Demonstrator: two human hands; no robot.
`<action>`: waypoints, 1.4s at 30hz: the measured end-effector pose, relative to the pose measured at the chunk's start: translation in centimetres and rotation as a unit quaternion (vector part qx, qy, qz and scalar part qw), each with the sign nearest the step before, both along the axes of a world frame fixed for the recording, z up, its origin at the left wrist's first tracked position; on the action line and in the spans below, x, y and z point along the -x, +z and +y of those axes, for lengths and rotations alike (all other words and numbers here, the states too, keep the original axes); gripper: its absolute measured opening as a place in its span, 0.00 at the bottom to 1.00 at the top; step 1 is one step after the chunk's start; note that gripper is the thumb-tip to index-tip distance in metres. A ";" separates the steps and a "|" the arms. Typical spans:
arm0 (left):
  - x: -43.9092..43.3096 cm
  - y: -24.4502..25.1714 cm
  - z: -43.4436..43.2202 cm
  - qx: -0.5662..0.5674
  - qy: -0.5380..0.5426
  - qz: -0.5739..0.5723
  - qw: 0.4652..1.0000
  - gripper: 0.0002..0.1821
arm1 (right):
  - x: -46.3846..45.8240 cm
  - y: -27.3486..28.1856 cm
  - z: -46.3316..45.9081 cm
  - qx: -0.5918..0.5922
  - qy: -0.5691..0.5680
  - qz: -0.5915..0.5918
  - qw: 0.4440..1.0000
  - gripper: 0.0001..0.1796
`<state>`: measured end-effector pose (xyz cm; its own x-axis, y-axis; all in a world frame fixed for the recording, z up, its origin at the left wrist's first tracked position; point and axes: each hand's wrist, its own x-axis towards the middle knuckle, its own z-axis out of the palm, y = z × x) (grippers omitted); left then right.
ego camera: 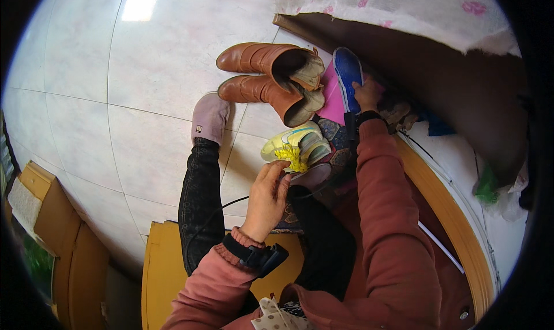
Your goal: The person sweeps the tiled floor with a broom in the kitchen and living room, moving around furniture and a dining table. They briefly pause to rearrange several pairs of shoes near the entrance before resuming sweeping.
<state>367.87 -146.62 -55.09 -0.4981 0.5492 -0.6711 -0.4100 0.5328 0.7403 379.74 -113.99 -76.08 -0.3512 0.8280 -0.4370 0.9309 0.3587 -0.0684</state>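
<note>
My right hand (368, 93) reaches towards the bed-side edge and grips a flat blue shoe (347, 77) with a pale rim. My left hand (266, 200) is over the floor, thumb and fingertips brought near each other at the yellow laces of a pale yellow sneaker (291, 143) with a blue swoosh. Whether those fingers pinch a lace or only hover above it cannot be made out. Just beyond the sneaker, a pair of brown leather ankle boots (255, 59) lies on its side, the openings turned to the right.
Under the blue shoe is a pink sheet (331, 97). A patterned mat (333, 131) lies beside the sneaker. Dark draped furniture with a floral cloth (402, 10) overhangs at the upper right. A thin black cable (233, 201) crosses near my left wrist. My slippered foot (210, 118) rests on tiles.
</note>
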 end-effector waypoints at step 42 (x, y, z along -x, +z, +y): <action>-0.9 0.3 1.5 -0.005 -0.033 -0.007 0.999 0.11 | -8.7 8.4 -5.8 0.282 -0.136 0.068 0.947 0.22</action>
<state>368.73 -145.11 -54.78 -0.4511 0.5871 -0.6722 -0.3837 0.5525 0.7400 388.46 -119.78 -67.66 -0.2430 0.5433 -0.8036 0.9526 -0.0225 -0.3033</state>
